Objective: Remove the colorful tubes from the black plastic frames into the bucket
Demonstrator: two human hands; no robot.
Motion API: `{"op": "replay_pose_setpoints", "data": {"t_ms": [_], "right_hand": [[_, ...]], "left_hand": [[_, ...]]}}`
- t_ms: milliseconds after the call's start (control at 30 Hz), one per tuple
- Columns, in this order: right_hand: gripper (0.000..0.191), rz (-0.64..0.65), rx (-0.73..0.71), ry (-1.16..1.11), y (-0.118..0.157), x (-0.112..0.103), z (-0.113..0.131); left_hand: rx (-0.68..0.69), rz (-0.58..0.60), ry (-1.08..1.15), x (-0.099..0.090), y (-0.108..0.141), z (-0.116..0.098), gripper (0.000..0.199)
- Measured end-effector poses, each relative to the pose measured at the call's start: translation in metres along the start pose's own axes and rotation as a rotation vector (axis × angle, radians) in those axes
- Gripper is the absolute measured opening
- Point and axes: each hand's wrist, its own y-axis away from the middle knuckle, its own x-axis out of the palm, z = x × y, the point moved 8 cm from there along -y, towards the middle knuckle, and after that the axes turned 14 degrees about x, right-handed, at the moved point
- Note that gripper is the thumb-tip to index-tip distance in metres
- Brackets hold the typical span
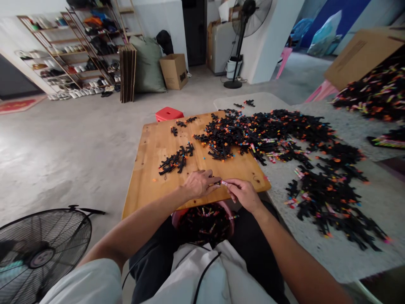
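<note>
Over the near edge of the wooden table (167,192), my left hand (199,184) is closed on a small black toy gun piece (216,182). My right hand (243,193) pinches a small pink and white piece (224,183), which meets the black one between my fingertips. Behind my hands lies a big pile of black toy guns with orange and blue tips (234,131). A smaller group of black guns (177,159) rests left of it. Below the table edge, a pink basin (230,223) between my legs holds many dark and colorful pieces.
A grey stone-like surface (284,202) on the right carries more black guns. An open cardboard box (357,55) spills colorful pieces at the upper right. A floor fan (41,257) stands at the lower left, and a red stool (169,113) behind the table.
</note>
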Motion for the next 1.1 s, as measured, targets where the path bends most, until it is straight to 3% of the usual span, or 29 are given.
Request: {"op": "replay_pose_setpoints", "data": {"t_ms": [100, 200, 300, 367, 467, 567, 633, 700, 733, 800, 867, 900, 933, 1000, 1100], "right_hand": [[0.045, 0.082, 0.077, -0.064, 0.003, 0.005, -0.015], [0.043, 0.095, 0.101, 0.028, 0.013, 0.009, -0.027], [0.041, 0.131, 0.104, 0.165, 0.028, 0.018, -0.040], [0.040, 0.188, 0.128, 0.170, 0.037, 0.027, -0.051], [0.038, 0.235, 0.099, 0.225, 0.050, 0.041, -0.062], [0.028, 0.292, -0.095, 0.448, 0.062, 0.058, -0.057], [0.023, 0.281, -0.195, 0.577, 0.062, 0.056, -0.049], [0.024, 0.130, -0.199, 0.644, 0.048, 0.028, -0.038], [0.027, -0.006, -0.167, 0.670, 0.036, 0.004, -0.030], [0.032, -0.337, -0.045, 0.753, 0.012, -0.061, -0.014], [0.032, -0.708, 0.168, 0.875, -0.005, -0.134, 0.000], [0.034, -0.799, 0.220, 0.891, -0.014, -0.161, 0.007], [0.037, -0.847, 0.255, 0.898, -0.023, -0.183, 0.012], [0.038, -0.886, 0.318, 0.906, -0.042, -0.213, 0.016], [0.036, -0.865, 0.373, 0.920, -0.066, -0.230, 0.012]], "left_hand": [[-0.041, -0.022, 0.067, 0.010, 0.008, -0.008, 0.045], [-0.059, -0.006, 0.149, 0.023, 0.018, -0.017, 0.044], [0.015, 0.091, 0.242, 0.035, 0.026, -0.026, 0.044], [0.058, 0.116, 0.305, 0.033, 0.029, -0.022, 0.057], [-0.080, 0.048, 0.314, 0.013, 0.027, 0.019, 0.059], [-0.462, -0.021, 0.112, -0.010, 0.035, 0.086, 0.043], [-0.666, -0.028, -0.007, -0.018, 0.046, 0.122, 0.044], [-0.816, 0.043, -0.102, -0.015, 0.057, 0.147, 0.047], [-0.828, 0.070, -0.129, -0.012, 0.059, 0.154, 0.047], [-0.800, 0.116, -0.153, -0.004, 0.059, 0.161, 0.045], [-0.767, 0.143, -0.136, 0.001, 0.055, 0.160, 0.039], [-0.770, 0.140, -0.110, 0.001, 0.054, 0.158, 0.035], [-0.788, 0.112, -0.062, 0.000, 0.053, 0.156, 0.031], [-0.845, -0.051, 0.152, -0.005, 0.053, 0.151, 0.022], [-0.905, -0.347, 0.519, -0.009, 0.056, 0.143, 0.012]]}}
